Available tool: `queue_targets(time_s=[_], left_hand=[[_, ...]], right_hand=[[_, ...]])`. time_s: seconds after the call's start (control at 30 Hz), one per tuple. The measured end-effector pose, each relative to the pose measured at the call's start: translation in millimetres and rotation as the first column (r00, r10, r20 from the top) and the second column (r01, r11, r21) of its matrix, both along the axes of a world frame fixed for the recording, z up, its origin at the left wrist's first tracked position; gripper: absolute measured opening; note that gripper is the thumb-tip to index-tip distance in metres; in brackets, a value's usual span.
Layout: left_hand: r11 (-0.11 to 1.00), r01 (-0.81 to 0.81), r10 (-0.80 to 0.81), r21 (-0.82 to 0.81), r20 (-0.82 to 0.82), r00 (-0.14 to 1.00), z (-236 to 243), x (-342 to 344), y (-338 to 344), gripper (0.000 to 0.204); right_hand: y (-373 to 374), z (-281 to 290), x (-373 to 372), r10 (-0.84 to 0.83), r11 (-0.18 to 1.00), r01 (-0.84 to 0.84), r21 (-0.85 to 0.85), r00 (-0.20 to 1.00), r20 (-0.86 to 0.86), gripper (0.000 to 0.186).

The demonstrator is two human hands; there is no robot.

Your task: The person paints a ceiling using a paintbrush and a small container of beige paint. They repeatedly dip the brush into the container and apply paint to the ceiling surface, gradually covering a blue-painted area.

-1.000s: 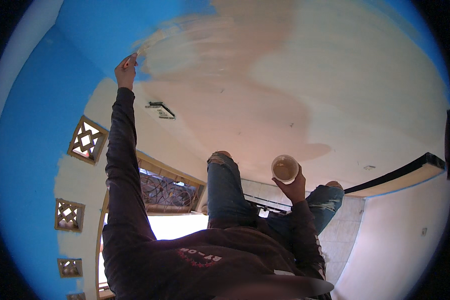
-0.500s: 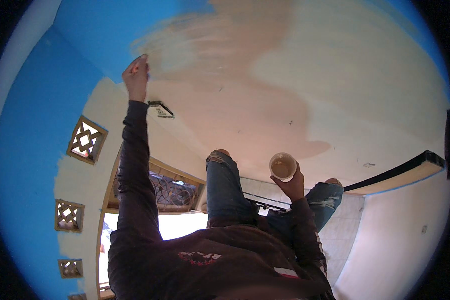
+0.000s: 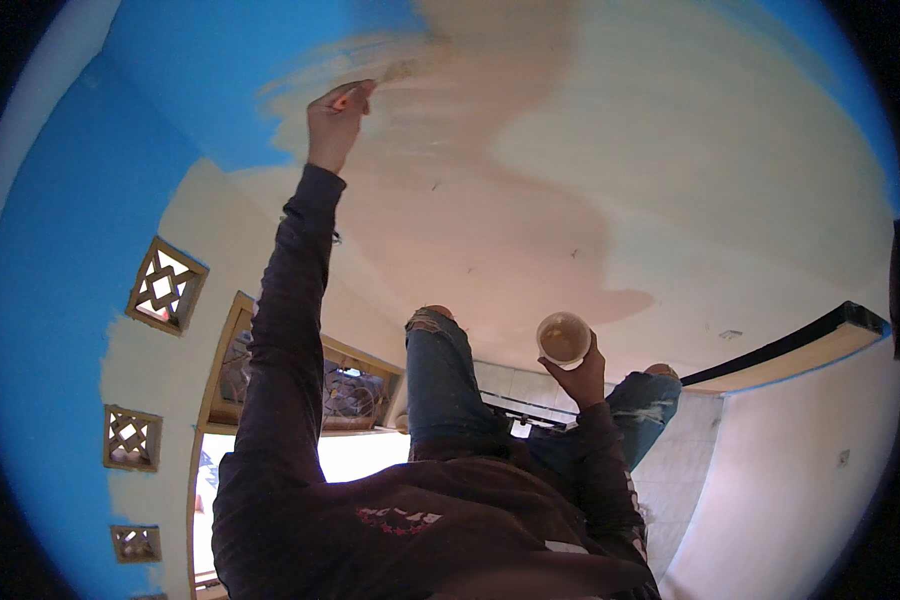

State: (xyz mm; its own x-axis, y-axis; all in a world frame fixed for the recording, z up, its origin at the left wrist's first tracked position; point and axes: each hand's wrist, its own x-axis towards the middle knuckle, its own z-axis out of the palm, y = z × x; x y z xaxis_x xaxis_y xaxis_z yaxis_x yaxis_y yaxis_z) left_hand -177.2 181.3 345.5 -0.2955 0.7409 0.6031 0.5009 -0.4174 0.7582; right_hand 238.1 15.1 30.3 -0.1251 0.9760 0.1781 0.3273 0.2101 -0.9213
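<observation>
My left hand (image 3: pixel 336 122) is raised at the far left of the wall (image 3: pixel 450 190), fingers closed round what looks like a paintbrush (image 3: pixel 398 71). Its handle is mostly hidden in the hand, and its tip meets the wall where streaky beige paint covers blue. Lower down, in front of my knees, my right hand (image 3: pixel 582 380) grips a white plastic tub (image 3: pixel 564 340) from its right side. Beige-brown paint shows inside the tub, whose mouth faces up toward me.
A blue and cream side wall with patterned vent blocks (image 3: pixel 168 286) stands at left, above a bright opening with a brown frame (image 3: pixel 232 360). A dark-edged ledge (image 3: pixel 790 350) juts out at right. My knees (image 3: pixel 438 350) are bent below the wall.
My left hand has swept to the right and slightly up across the wall with the paintbrush. My right hand still holds the tub in nearly the same place.
</observation>
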Motion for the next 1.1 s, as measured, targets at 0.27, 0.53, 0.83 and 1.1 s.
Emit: queue_targets(time_s=[0.27, 0.53, 0.83, 1.1], left_hand=[[0.977, -0.210, 0.213, -0.041, 0.082, 0.974, 1, -149, -15, 0.029], [0.898, -0.440, 0.440, 0.015, 0.011, 0.898, -2, -240, -36, 0.027], [0.747, -0.595, 0.634, 0.297, -0.046, 0.772, -12, -241, -49, 0.028], [0.978, -0.181, 0.168, 0.103, 0.127, 0.978, 3, -74, -53, 0.025]], right_hand=[[-1, 9, -4, 0.017, 0.999, -0.017, -0.030, 1.000, 0.005, 0.088], [0, 2, -1, 0.009, 0.999, -0.009, -0.052, 1.000, 0.000, 0.089], [-1, 9, -2, 0.006, 1.000, -0.006, -0.016, 1.000, -0.015, 0.087], [-3, 13, -3, 0.010, 1.000, -0.010, 0.008, 1.000, 0.008, 0.086]])
